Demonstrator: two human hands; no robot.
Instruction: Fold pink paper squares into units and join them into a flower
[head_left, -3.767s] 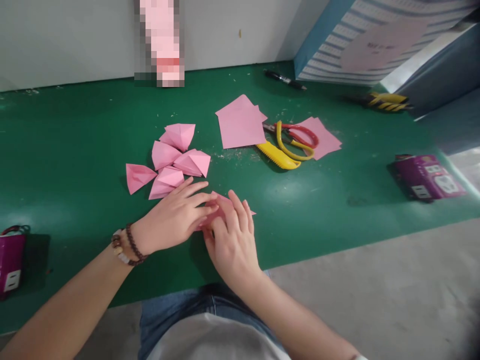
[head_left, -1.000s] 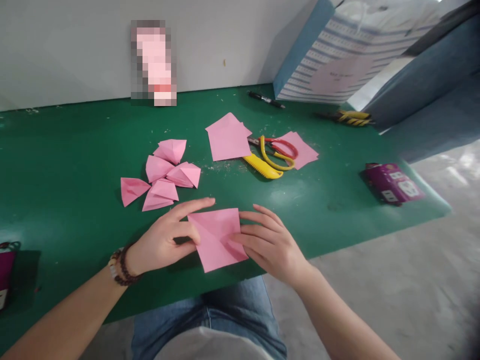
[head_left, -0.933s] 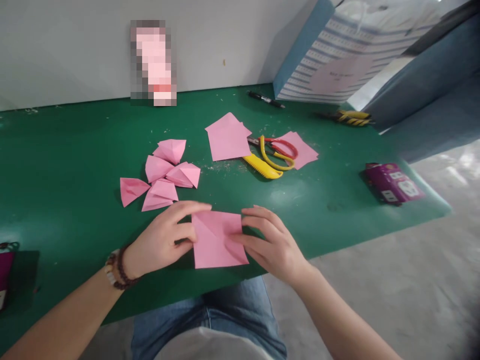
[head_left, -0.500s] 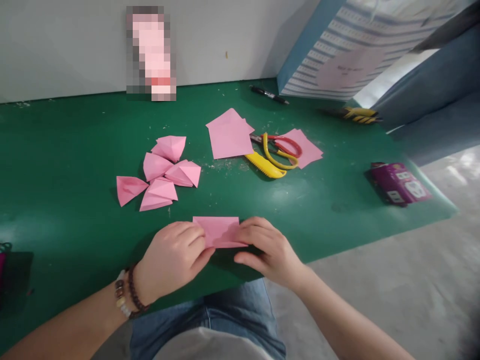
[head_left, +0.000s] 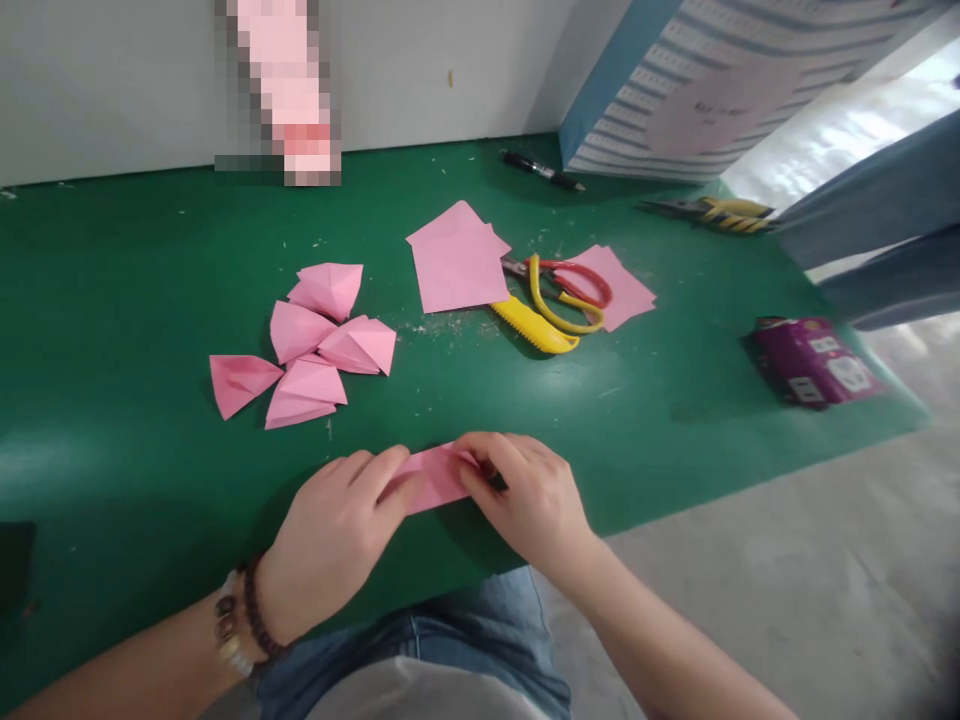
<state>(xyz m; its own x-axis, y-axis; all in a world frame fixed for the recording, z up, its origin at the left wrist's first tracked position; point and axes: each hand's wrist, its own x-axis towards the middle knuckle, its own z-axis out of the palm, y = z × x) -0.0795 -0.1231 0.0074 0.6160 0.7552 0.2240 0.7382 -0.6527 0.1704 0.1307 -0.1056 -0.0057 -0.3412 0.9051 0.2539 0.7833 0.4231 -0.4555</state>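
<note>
Between my two hands is a folded strip of pink paper point(head_left: 435, 482), held near the front edge of the green table. My left hand point(head_left: 337, 525) pinches its left end, the thumb below and the fingers over the top. At the right end, my right hand point(head_left: 529, 495) grips with thumb and forefinger. Both hands cover the paper's ends. Just beyond my left hand lie several folded pink paper pieces point(head_left: 304, 385) in a loose cluster. Farther off is a flat pink paper sheet point(head_left: 457, 262), its lower right corner by a yellow-handled tool point(head_left: 534, 325).
Red-and-yellow-handled scissors point(head_left: 570, 290) rest over more pink sheets point(head_left: 619, 290). A black pen point(head_left: 541, 170) and pliers point(head_left: 712, 212) lie toward the back of the green table point(head_left: 150, 270). A purple box point(head_left: 814, 362) sits at right, a striped bag point(head_left: 675, 100) behind.
My right thumb has come up against the paper, closing the right hand's pinch. The paper now shows as a narrower strip, tilted up to the right. The view has shifted slightly.
</note>
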